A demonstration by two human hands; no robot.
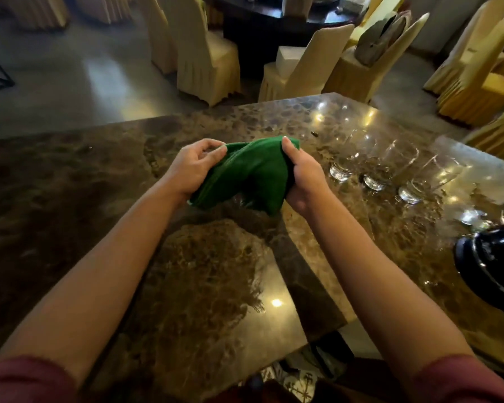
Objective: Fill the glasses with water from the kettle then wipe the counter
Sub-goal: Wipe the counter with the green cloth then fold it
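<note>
The marble counter [216, 286] spread wide below me, glossy and mottled brown, with cloth-covered chairs [207, 62] standing on the floor beyond its far edge. At my right, near the counter's edge, sat the dark kettle [489, 263], only partly in view. Past it ran a row of glasses [376, 167]; they seemed clear, and I could not tell through the glare how much water they held. Above the middle of the counter I held the green cloth [250, 175], lifted off the stone and bunched between both hands. My left hand [192, 170] pinched one end in curled fingers; my right hand [300, 175] gripped the other, thumb on top. To wipe well, I judged I should fold it into a flat pad, press it down evenly, and stroke away from the glasses.
</note>
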